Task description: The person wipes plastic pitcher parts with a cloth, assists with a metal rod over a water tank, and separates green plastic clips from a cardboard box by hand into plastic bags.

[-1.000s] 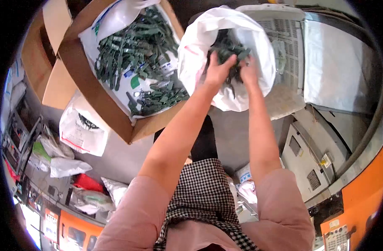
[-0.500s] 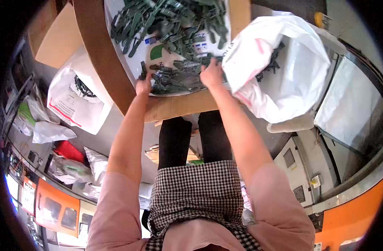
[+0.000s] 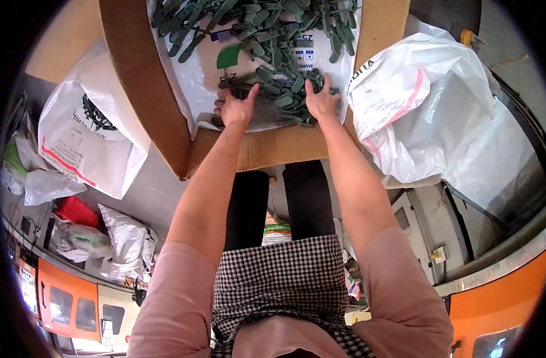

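Dark green plastic parts [image 3: 273, 56], long with rounded ends, lie in a loose heap inside a large cardboard box [image 3: 267, 148] lined with white printed sacking [image 3: 192, 95]. At the near end of the box, a smaller pile of the same parts [image 3: 294, 95] sits between my two hands. My left hand [image 3: 237, 110] is at the left side of that pile, thumb and fingers apart. On its right side, my right hand [image 3: 322, 104] has its thumb and fingers spread, touching the parts. Some fingertips of both hands are hidden among the parts, and the pile's near edge is blurred.
A white sack [image 3: 428, 113] with its top folded over stands against the box's right side. On the left, another white sack [image 3: 94, 131] holds dark parts. Plastic bags [image 3: 127, 238] lie on the floor behind it. Orange machines [image 3: 67, 298] stand at both lower sides.
My left hand has moved right, away from the box's left wall, and no longer holds a green part. My right hand has shifted slightly right and its fingers have spread.
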Action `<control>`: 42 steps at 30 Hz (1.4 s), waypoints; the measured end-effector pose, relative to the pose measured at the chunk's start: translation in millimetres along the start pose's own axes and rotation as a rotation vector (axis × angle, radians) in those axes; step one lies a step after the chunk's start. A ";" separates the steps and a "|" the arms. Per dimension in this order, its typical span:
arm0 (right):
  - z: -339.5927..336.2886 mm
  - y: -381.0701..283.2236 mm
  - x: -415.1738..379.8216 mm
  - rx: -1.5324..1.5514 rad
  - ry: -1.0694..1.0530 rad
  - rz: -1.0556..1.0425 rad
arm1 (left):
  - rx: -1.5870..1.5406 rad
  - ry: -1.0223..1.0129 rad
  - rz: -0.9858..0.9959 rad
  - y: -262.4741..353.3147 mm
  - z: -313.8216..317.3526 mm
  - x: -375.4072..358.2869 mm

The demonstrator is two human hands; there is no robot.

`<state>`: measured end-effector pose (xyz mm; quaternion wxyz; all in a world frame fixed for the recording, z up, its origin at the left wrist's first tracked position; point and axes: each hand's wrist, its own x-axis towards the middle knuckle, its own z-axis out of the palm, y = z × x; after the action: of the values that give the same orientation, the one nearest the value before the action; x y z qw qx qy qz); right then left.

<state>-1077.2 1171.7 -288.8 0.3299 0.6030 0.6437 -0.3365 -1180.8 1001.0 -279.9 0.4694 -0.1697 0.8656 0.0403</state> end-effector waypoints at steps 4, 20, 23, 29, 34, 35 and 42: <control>20.2 25.6 13.5 0.198 -0.056 -0.065 | -0.204 -0.053 0.173 -20.5 46.1 41.3; 8.9 -20.3 -17.9 0.652 -0.400 -0.072 | -0.435 -0.801 0.017 36.4 -27.1 -0.3; 15.7 -24.5 -17.5 0.890 -0.541 -0.090 | -0.802 -0.938 -0.051 34.2 -40.9 -11.2; -19.4 -44.6 -69.7 0.745 -0.357 -0.286 | -0.815 -0.729 0.132 30.3 -68.2 -36.2; -84.1 -42.5 -119.8 0.725 -0.196 -0.448 | -0.928 -0.677 0.170 61.4 -122.3 -148.8; -119.5 -42.8 -141.7 0.728 -0.185 -0.428 | -0.916 -0.685 0.189 71.2 -130.4 -172.4; -250.4 37.8 -168.7 0.956 -0.016 -0.419 | -0.895 -0.813 0.422 151.9 -103.5 -307.1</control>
<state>-1034.9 1288.1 -10.9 -0.0518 0.5419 0.5224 -0.6563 -1159.8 1198.5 17.8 0.6259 -0.1463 0.5326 0.5506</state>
